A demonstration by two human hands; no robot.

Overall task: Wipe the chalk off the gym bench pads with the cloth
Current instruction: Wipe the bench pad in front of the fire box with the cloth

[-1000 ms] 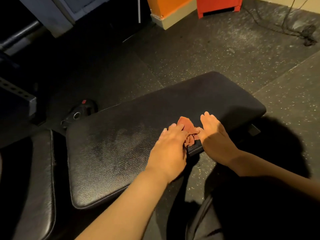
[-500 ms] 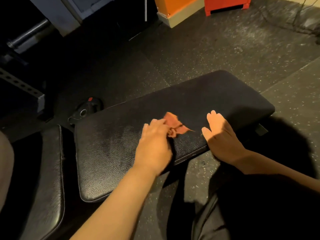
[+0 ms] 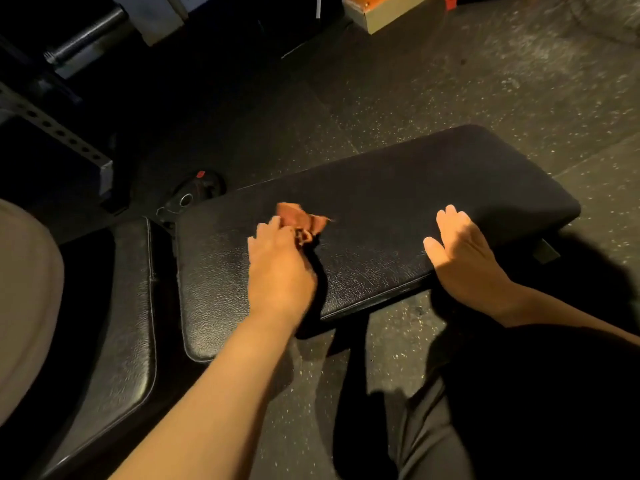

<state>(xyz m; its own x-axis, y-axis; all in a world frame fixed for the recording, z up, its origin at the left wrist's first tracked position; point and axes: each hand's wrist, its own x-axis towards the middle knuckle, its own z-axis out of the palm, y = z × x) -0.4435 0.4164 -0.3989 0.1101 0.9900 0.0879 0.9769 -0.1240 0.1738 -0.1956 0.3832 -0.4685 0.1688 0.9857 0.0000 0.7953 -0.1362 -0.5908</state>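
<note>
**A:** Where's the cloth?

**B:** It's bunched up on the long pad, about midway along. The left hand has its fingers curled round the near end of it and presses it to the surface. That hand is blurred.

**A:** And the other one?

**B:** The right hand lies flat on the same pad near its front edge, fingers straight, holding nothing, well apart from the cloth. It looks like bracing.

**A:** So which step is this?

**B:** Mid-wipe on the long pad, I'd judge. The light is too dim to tell chalk from shine.

**A:** What next?

**B:** Probably strokes toward the pad's left end with steady downward pressure. After that comes the short pad just beside it. The cloth is small, so it'll likely take many overlapping passes.
</note>
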